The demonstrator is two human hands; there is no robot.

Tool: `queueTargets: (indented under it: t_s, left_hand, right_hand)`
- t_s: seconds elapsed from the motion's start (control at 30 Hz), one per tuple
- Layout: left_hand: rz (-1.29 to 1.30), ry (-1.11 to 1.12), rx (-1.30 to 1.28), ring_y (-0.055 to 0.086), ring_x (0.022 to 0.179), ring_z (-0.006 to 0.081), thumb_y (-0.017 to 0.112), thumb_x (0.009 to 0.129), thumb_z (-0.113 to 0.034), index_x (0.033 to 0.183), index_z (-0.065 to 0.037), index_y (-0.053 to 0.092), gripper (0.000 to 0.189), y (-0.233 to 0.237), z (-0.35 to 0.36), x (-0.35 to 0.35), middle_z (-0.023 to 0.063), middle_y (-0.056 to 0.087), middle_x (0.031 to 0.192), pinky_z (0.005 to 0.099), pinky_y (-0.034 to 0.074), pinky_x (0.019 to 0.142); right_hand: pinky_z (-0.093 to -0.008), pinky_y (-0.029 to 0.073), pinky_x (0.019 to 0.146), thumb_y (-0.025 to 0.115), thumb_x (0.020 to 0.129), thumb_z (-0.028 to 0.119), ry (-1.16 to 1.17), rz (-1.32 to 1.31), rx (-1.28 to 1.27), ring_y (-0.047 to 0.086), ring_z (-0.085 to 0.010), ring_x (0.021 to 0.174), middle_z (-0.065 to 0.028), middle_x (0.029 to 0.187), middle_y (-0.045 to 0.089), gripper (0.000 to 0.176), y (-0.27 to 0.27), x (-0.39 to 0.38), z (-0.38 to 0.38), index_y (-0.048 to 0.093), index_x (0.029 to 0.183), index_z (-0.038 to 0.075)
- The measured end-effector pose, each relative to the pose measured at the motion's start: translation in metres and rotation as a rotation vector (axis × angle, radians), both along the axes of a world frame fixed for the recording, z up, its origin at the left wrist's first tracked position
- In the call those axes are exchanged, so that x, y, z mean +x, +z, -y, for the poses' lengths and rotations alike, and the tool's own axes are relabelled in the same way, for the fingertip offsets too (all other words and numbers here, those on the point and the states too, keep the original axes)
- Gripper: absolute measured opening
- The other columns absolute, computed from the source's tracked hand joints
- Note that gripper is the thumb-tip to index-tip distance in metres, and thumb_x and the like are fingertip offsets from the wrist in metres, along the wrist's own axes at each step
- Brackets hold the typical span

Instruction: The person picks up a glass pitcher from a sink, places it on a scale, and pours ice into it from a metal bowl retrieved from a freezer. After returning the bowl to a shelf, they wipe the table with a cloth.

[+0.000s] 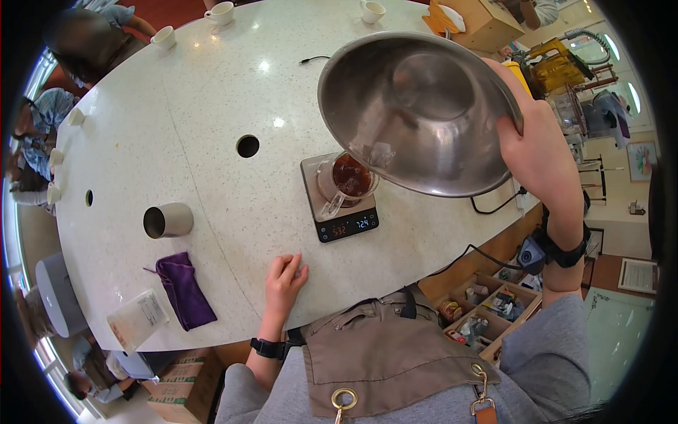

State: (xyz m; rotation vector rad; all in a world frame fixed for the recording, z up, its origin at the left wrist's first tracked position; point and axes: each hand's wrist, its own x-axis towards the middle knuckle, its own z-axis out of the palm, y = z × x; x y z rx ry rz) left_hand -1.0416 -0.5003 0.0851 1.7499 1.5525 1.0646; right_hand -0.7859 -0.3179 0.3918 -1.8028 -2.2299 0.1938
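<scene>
My right hand grips the rim of a large stainless steel bowl, tilted so its lower lip hangs over a glass pitcher. A few ice cubes lie at that lip. Dark reddish-brown liquid is in the pitcher, which stands on a digital scale with lit digits. The bowl hides part of the pitcher's far right side. My left hand rests on the table near its front edge, loosely bent and holding nothing, just below the scale.
On the speckled white table stand a metal cup, a purple cloth and a clear plastic bag. Several white cups line the far edge, including one cup. A black cable runs at right. People sit at left.
</scene>
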Motion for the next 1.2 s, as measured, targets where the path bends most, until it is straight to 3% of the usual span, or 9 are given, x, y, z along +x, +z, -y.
queueTargets:
  t_s: [0.3, 0.57, 0.7, 0.77, 0.9, 1.0, 1.13, 1.2]
  left_hand:
    - [0.020, 0.025, -0.031, 0.051, 0.057, 0.0128, 0.067, 0.070, 0.002, 0.090, 0.002, 0.061, 0.021, 0.004, -0.001, 0.002, 0.0069, 0.053, 0.081, 0.0240, 0.044, 0.051]
    - [0.001, 0.028, 0.000, 0.052, 0.058, 0.0148, 0.065, 0.072, 0.002, 0.089, 0.002, 0.061, 0.018, 0.005, -0.002, 0.002, 0.0079, 0.054, 0.080, 0.0249, 0.044, 0.051]
    - [0.002, 0.032, -0.015, 0.053, 0.060, 0.0158, 0.065, 0.072, 0.002, 0.089, 0.002, 0.061, 0.017, 0.006, -0.002, 0.002, 0.0080, 0.054, 0.080, 0.0259, 0.045, 0.052]
    - [-0.002, 0.033, -0.014, 0.053, 0.060, 0.0161, 0.065, 0.072, 0.002, 0.088, 0.002, 0.061, 0.017, 0.006, -0.001, 0.001, 0.0082, 0.054, 0.080, 0.0261, 0.045, 0.053]
    - [-0.004, 0.035, -0.013, 0.054, 0.061, 0.0168, 0.065, 0.072, 0.002, 0.088, 0.002, 0.061, 0.017, 0.004, -0.001, 0.001, 0.0085, 0.054, 0.080, 0.0267, 0.045, 0.054]
    - [0.007, 0.036, -0.008, 0.054, 0.062, 0.0168, 0.065, 0.072, 0.002, 0.088, 0.002, 0.061, 0.017, 0.006, -0.001, 0.001, 0.0085, 0.054, 0.080, 0.0267, 0.045, 0.054]
    - [0.003, 0.048, -0.008, 0.054, 0.061, 0.0167, 0.065, 0.072, 0.002, 0.088, 0.002, 0.061, 0.017, 0.004, 0.000, 0.001, 0.0082, 0.054, 0.080, 0.0268, 0.045, 0.054]
    - [0.015, 0.052, -0.007, 0.054, 0.060, 0.0164, 0.065, 0.072, 0.002, 0.088, 0.001, 0.062, 0.017, 0.004, 0.000, 0.002, 0.0080, 0.054, 0.080, 0.0267, 0.045, 0.053]
  right_hand:
    - [-0.0357, 0.043, 0.054, 0.042, 0.074, 0.000, -0.019, 0.010, -0.003, 0.053, -0.0279, 0.049, -0.0228, 0.063, 0.054, 0.048, 0.004, -0.004, 0.002, 0.043, 0.122, 0.007]
    - [-0.0396, 0.044, 0.059, 0.044, 0.072, -0.005, 0.040, 0.031, 0.014, 0.056, -0.0374, 0.060, -0.0247, 0.070, 0.055, 0.050, 0.010, -0.020, 0.012, 0.042, 0.120, 0.006]
    - [-0.0410, 0.043, 0.059, 0.045, 0.071, -0.005, 0.113, 0.050, 0.095, 0.056, -0.0375, 0.061, -0.0245, 0.070, 0.056, 0.050, 0.004, -0.021, 0.012, 0.042, 0.119, 0.006]
    - [-0.0316, 0.045, 0.065, 0.039, 0.071, -0.009, 0.038, 0.072, 0.020, 0.060, -0.0324, 0.068, -0.0213, 0.086, 0.059, 0.056, 0.007, -0.025, 0.015, 0.042, 0.124, 0.011]
    - [-0.0380, 0.045, 0.062, 0.043, 0.073, -0.003, 0.041, 0.003, -0.007, 0.058, -0.0345, 0.060, -0.0233, 0.072, 0.057, 0.049, 0.009, -0.011, 0.007, 0.043, 0.120, 0.008]
    - [-0.0323, 0.045, 0.067, 0.039, 0.076, 0.004, 0.036, -0.094, 0.016, 0.057, -0.0237, 0.063, -0.0229, 0.075, 0.056, 0.045, 0.007, 0.012, -0.006, 0.043, 0.121, 0.008]
    - [-0.0305, 0.045, 0.069, 0.040, 0.076, 0.006, -0.140, -0.057, -0.079, 0.058, -0.0222, 0.068, -0.0191, 0.083, 0.059, 0.043, 0.013, 0.032, -0.006, 0.044, 0.119, 0.004]
    - [-0.0287, 0.045, 0.069, 0.043, 0.075, 0.007, -0.179, -0.327, -0.149, 0.056, -0.0192, 0.071, -0.0123, 0.088, 0.060, 0.040, 0.014, 0.054, -0.008, 0.046, 0.114, -0.001]
